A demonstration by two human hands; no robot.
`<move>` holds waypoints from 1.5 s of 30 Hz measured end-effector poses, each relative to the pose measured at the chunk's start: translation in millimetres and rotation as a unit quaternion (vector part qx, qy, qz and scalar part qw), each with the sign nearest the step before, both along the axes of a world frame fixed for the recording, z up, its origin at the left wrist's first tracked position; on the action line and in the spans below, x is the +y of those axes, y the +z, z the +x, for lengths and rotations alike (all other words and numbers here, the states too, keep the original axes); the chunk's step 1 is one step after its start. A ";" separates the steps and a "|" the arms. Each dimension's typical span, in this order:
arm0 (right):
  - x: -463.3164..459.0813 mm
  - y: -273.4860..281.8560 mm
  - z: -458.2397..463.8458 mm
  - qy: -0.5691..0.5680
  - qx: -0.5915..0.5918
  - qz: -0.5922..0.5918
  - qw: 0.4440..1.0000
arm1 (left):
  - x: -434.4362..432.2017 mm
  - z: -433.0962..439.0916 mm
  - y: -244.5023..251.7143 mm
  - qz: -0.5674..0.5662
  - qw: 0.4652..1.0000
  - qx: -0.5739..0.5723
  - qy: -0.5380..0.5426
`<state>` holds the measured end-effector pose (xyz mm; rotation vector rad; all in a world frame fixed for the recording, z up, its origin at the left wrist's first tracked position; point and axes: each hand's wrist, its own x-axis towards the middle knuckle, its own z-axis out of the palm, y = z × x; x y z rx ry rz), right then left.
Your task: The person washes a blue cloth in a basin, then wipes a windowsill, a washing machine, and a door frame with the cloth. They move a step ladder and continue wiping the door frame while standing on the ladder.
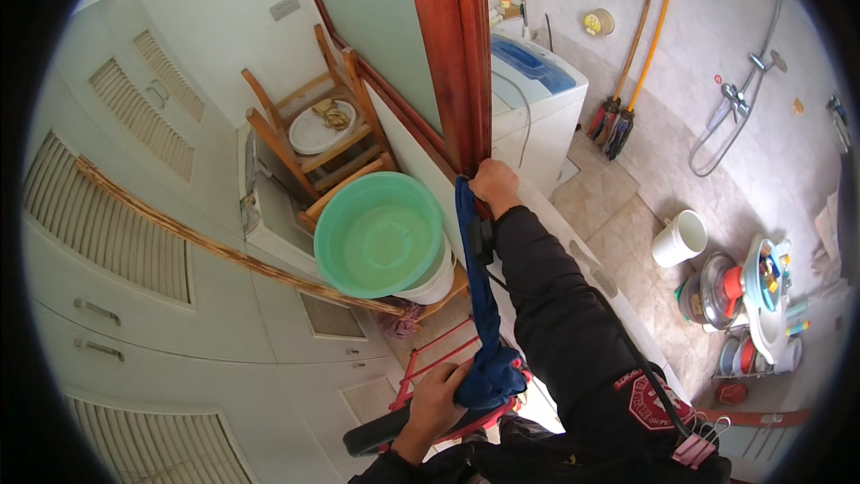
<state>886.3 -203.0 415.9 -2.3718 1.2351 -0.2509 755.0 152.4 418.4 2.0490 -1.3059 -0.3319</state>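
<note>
A long dark blue cloth (476, 282) hangs between my two hands. My right hand (496, 183) presses its upper end against the lower part of a reddish-brown wooden frame (457, 67), with the fingers closed on it. Lower down, my left hand (437, 393) holds the bunched end of the same cloth. Beneath that hand lie a black padded bar (377, 429) and red metal bars (440, 346). To the left of the cloth, a green plastic basin (378, 235) rests over a white bucket (433, 279).
Wooden chairs (259, 124) and a long wooden pole (235, 249) stand at the left, before white louvred cabinets (222, 336). Beyond the frame are a washing machine (537, 128), mops (628, 94), a white bucket (678, 238) and stacked basins (705, 289).
</note>
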 end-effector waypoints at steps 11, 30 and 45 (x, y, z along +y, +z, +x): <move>-10.4 -28.2 -34.0 0.139 -0.065 -0.057 0.987 | -1.3 -0.8 -5.9 -0.001 1.000 -0.007 0.014; -13.9 -13.3 -61.2 0.303 -0.062 0.010 0.951 | -3.7 -1.3 -2.7 0.018 1.000 -0.003 0.019; 23.2 -45.5 -21.6 0.102 -0.238 -0.125 0.958 | -4.1 -0.1 -2.3 -0.005 1.000 0.002 0.017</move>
